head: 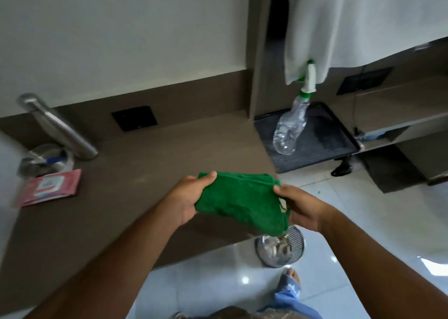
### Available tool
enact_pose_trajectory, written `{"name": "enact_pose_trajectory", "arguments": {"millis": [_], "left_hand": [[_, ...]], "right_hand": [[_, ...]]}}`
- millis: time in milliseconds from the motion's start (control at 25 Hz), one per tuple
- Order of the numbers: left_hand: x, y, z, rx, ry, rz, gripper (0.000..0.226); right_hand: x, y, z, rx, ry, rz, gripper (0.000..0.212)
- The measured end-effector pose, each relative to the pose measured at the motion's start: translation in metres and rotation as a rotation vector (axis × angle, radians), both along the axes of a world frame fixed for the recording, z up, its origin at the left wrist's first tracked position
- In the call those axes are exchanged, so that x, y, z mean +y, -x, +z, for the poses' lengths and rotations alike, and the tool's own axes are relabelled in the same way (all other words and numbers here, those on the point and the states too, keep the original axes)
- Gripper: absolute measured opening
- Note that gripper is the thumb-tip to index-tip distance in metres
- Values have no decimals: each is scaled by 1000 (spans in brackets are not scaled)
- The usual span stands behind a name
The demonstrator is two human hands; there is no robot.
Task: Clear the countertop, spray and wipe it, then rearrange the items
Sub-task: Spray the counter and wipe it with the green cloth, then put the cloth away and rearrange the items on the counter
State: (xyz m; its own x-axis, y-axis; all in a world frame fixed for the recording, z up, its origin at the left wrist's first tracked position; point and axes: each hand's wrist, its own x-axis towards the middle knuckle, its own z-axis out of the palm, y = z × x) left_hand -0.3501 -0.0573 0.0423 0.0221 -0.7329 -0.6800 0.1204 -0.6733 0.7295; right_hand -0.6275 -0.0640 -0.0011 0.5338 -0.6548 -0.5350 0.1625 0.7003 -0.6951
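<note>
Head view looks down on two bare forearms reaching out over a brown table [145, 163], both holding one green cloth [240, 200] in the air above the table's front right corner. Left hand [188, 197] grips the cloth's left edge, thumb on top near the upper corner and the fingers [184, 218] curled underneath, pinching the fabric. Right hand [300, 207] holds the right edge the same way, thumb pressed onto the top of the cloth and the other fingers folded under it, so both hands are closed on the fabric. The cloth is bunched and folded between them, with its lower right corner hanging down. Directly below that corner, on the pale tiled floor [218, 277], stands a small metal mesh bin [281, 248] with crumpled paper inside. At the table's left end lies a pink wipes packet [51, 187], flat, just beside a round metal holder [46, 158] with a blue-tipped item in it; a tall steel bottle [58, 127] stands just behind the holder. A dark wall socket [134, 118] sits in the brown backsplash. Beyond the table's right end, a clear spray bottle [292, 124] with a green and white trigger head stands on a dark ribbed tray [327, 144]. A white towel [322, 27] hangs above it, its lower edge overlapping the trigger head. Near the bottom edge, a foot in a blue slipper [289, 284] rests on the floor.
</note>
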Motion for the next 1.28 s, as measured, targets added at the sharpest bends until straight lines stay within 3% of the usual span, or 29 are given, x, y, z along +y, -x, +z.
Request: {"name": "enact_pose_trajectory", "arguments": {"millis": [120,240,400,560,640,760,840,960,1120,1280], "left_hand": [[-39,96,-23,78,-97,-1,30],[-81,199,-51,71,-123,14,30],[-157,299,-87,-142,-52,-11,36],[-226,339,-120,-336,32,13,29],[-239,350,-130,-320,89,51,24],[-220,354,-141,-370,175,-33,26],[-191,344,-145,-445,199,-140,34],[-150,305,-139,-522,238,-170,38],[-101,213,-111,-704,328,-185,31],[-56,97,-72,-1009,264,-154,37]], "right_hand": [[-47,100,-11,279,72,109,38],[-108,188,-27,568,87,47,27],[-200,262,-55,765,121,-62,24],[-273,292,-84,825,145,-196,25],[-292,297,-93,903,184,-320,32],[-283,298,-91,1174,438,-345,26],[-253,291,-87,1151,552,-333,18],[-201,258,-83,1048,626,-211,22],[-150,160,-73,840,735,-24,20],[-124,44,-53,695,812,162,20]]}}
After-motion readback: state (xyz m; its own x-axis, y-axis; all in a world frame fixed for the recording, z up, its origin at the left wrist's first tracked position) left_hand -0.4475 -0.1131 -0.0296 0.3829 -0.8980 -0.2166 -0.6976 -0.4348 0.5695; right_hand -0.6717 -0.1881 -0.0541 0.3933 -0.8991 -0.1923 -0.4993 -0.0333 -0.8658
